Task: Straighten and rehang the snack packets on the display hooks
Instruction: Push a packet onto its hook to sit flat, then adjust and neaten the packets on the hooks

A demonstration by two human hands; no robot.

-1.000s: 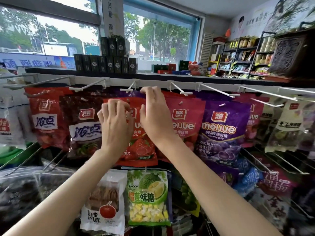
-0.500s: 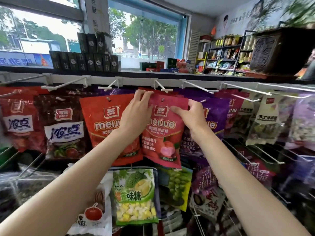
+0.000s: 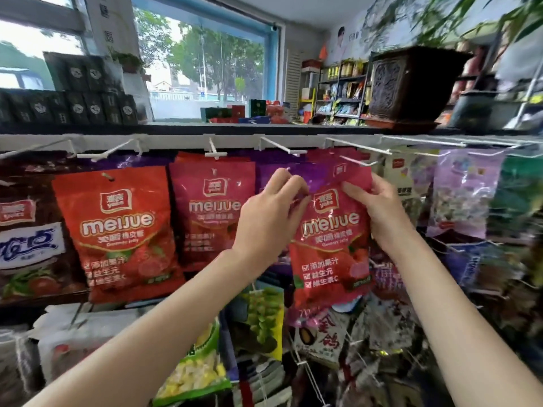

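Note:
A pink-red meijue packet is held up in front of the rack, its top just under a white hook. My left hand grips its upper left edge and my right hand pinches its upper right edge. Whether the packet's hole is on a hook cannot be seen. To the left, a pink meijue packet hangs on a white hook, and an orange-red meijue packet hangs beside it. Purple packets sit behind my left hand.
A white rail carries several hooks along the top. Brown packets hang at far left, pale purple ones at right. Green and white packets hang on lower hooks. A dark carved planter stands on the shelf above.
The view has swung right. Both hands have moved right along the rack with a pink-red meijue packet held between them, and it is now near the hook in front of the purple packets.

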